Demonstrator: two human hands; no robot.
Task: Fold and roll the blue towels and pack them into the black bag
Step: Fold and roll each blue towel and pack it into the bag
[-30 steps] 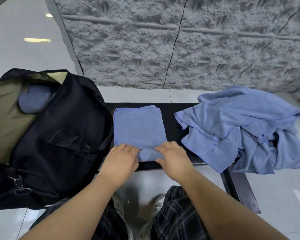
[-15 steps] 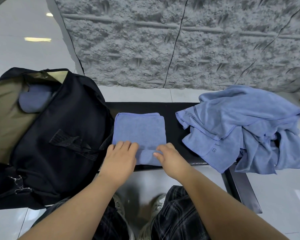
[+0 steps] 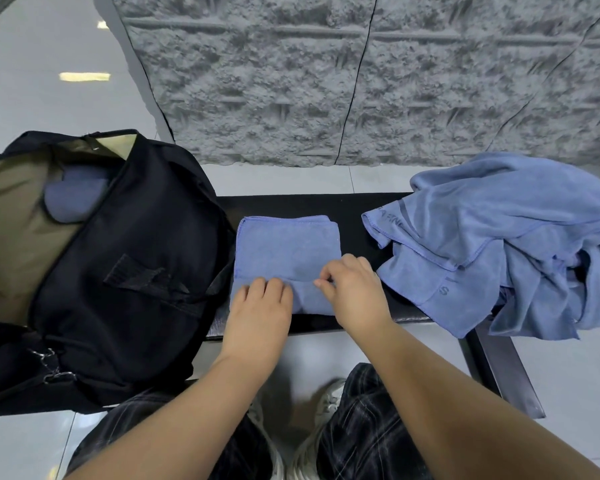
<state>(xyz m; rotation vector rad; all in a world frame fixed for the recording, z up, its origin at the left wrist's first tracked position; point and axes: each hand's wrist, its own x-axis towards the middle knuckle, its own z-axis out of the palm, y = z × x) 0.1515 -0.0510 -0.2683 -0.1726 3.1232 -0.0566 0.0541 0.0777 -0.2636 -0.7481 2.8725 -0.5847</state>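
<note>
A folded towel point(image 3: 286, 249) lies on the black bench point(image 3: 357, 209), its near end rolled up. The left hand point(image 3: 258, 310) presses on the roll with fingers curled over it; the right hand point(image 3: 355, 291) pinches the roll's edge. The open bag point(image 3: 125, 271) sits just left of the towel (one rolled towel point(image 3: 73, 195) already inside). A loose heap of towels point(image 3: 506, 244) lies to the right.

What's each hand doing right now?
Left hand: fingers curled on the folded towel, rolling its near edge.
Right hand: pinches the same rolled edge.
</note>
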